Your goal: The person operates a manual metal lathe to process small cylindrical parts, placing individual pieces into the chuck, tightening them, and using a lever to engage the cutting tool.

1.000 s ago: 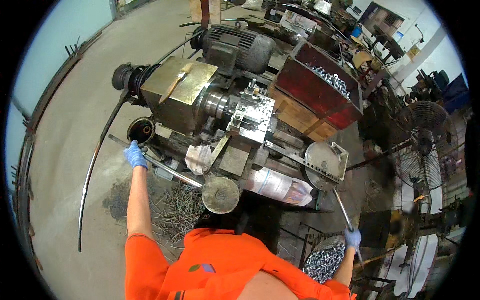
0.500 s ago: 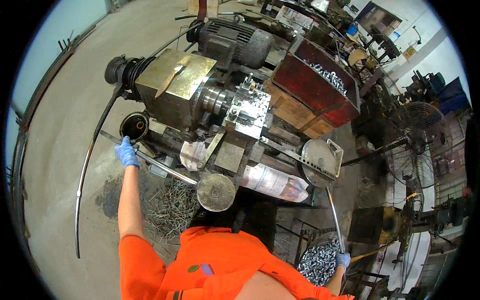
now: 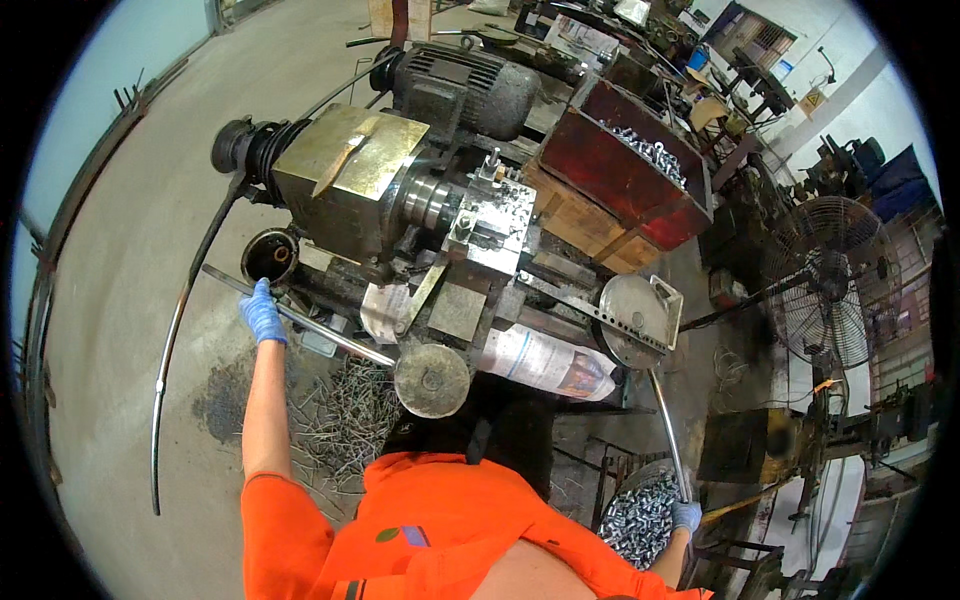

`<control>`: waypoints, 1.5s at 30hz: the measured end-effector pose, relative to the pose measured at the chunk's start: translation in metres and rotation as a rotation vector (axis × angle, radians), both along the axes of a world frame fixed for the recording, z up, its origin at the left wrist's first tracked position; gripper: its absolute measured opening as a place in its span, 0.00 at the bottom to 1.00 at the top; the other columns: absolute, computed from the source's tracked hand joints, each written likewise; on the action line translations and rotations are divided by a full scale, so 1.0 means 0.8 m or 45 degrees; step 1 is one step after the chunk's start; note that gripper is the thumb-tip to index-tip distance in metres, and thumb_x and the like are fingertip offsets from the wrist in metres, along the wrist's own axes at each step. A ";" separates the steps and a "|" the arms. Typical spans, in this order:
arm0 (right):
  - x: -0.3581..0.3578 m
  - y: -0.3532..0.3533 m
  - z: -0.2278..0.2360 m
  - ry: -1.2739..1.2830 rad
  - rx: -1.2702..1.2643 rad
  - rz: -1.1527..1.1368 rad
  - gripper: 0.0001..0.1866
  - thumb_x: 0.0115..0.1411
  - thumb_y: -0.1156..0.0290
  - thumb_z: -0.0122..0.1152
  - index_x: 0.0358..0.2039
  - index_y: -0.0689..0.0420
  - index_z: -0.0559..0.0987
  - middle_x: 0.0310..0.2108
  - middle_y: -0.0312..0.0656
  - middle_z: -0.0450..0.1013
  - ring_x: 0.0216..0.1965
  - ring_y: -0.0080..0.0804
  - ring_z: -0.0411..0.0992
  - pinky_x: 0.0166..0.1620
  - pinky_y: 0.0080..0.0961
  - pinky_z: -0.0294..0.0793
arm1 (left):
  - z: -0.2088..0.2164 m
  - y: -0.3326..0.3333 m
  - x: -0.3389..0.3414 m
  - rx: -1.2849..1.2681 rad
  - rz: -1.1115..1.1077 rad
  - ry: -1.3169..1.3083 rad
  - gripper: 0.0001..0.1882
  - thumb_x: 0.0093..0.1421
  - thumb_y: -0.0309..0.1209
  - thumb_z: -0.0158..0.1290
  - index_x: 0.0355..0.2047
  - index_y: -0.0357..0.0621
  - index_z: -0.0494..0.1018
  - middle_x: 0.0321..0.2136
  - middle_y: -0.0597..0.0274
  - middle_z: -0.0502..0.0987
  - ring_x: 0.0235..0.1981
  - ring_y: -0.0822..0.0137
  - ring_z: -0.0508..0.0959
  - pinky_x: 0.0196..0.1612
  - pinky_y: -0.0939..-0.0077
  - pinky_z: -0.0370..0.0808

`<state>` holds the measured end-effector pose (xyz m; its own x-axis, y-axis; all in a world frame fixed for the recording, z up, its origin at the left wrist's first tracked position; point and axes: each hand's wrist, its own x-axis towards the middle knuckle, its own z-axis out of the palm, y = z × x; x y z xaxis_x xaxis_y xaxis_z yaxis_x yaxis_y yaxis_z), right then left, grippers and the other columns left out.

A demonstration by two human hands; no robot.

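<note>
A greasy metal-working machine (image 3: 440, 215) with a brass-coloured housing stands in front of me. My left hand (image 3: 262, 312), in a blue glove, is closed around a long steel bar (image 3: 300, 322) that runs from the machine's left side to a round metal disc (image 3: 432, 380). My right hand (image 3: 686, 516), also gloved in blue, grips the lower end of a thin steel lever (image 3: 668, 430) that rises to a round plate (image 3: 632, 322) on the machine's right. My orange sleeves fill the lower edge.
A red crate (image 3: 620, 175) of small metal parts sits behind the machine. A bucket of shiny metal pieces (image 3: 635, 515) is beside my right hand. Metal swarf (image 3: 335, 425) litters the floor. A fan (image 3: 830, 280) stands at right; a curved rod (image 3: 175, 360) lies at left.
My left hand has stayed on the bar. My right hand has moved down the lever toward the bucket, and the view has shifted slightly.
</note>
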<state>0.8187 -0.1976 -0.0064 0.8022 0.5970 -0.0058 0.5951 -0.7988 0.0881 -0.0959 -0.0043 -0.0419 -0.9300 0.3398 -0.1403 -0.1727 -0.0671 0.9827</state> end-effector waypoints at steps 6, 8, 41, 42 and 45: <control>-0.015 0.003 0.011 -0.007 -0.029 -0.061 0.25 0.38 0.57 0.62 0.32 0.66 0.77 0.35 0.61 0.73 0.41 0.53 0.72 0.44 0.39 0.72 | 0.002 0.004 0.005 0.001 0.049 -0.034 0.10 0.53 0.31 0.55 0.25 0.38 0.68 0.15 0.61 0.70 0.12 0.69 0.68 0.14 0.72 0.66; -0.022 0.006 0.018 0.010 -0.041 -0.066 0.26 0.38 0.57 0.62 0.33 0.66 0.77 0.36 0.61 0.73 0.41 0.53 0.72 0.44 0.39 0.72 | 0.004 0.002 0.006 0.024 0.030 -0.059 0.10 0.53 0.32 0.55 0.25 0.37 0.68 0.14 0.61 0.70 0.12 0.70 0.68 0.14 0.72 0.66; -0.003 -0.022 -0.016 -0.043 0.012 -0.097 0.21 0.43 0.57 0.60 0.33 0.62 0.78 0.35 0.58 0.73 0.41 0.53 0.72 0.43 0.40 0.71 | -0.007 0.006 0.000 0.011 -0.004 0.070 0.10 0.55 0.31 0.52 0.27 0.34 0.69 0.14 0.56 0.73 0.11 0.68 0.72 0.14 0.74 0.68; -0.030 -0.005 -0.001 -0.029 -0.014 -0.100 0.21 0.43 0.58 0.60 0.33 0.62 0.78 0.35 0.58 0.73 0.40 0.53 0.72 0.43 0.40 0.71 | -0.002 -0.001 -0.002 0.014 0.025 0.075 0.10 0.55 0.31 0.52 0.26 0.34 0.70 0.14 0.56 0.74 0.11 0.67 0.72 0.14 0.73 0.69; -0.036 -0.009 0.006 -0.026 -0.023 -0.099 0.21 0.43 0.58 0.60 0.32 0.61 0.78 0.35 0.58 0.73 0.40 0.53 0.72 0.42 0.40 0.71 | 0.003 -0.001 0.002 0.014 0.048 0.048 0.10 0.55 0.31 0.52 0.25 0.34 0.71 0.14 0.56 0.74 0.11 0.67 0.72 0.14 0.73 0.70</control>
